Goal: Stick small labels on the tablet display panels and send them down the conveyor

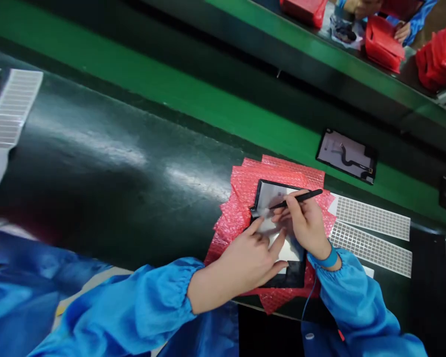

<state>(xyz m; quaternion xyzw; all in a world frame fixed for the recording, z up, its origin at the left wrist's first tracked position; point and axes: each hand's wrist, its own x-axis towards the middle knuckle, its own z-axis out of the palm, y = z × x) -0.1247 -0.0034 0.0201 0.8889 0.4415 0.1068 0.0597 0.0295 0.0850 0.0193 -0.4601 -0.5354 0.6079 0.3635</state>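
A dark-framed flat panel (268, 198) with a shiny back lies on a stack of pink bubble-wrap bags (241, 193) near the front edge of the bench. My left hand (249, 260) rests on the panel's near side, fingers spread and pressing it down. My right hand (306, 223) is closed on a thin black stylus-like tool (301, 197), its tip over the panel's upper part. Both arms are in blue sleeves, with a blue wrist strap (329, 259) on the right.
Two sheets of small white labels (371, 223) lie right of the bags, another label sheet (11, 109) at far left. A second panel (345, 156) sits on the green belt (193, 99) behind. Another person's hands (401, 30) and red bags (382, 44) are across the line.
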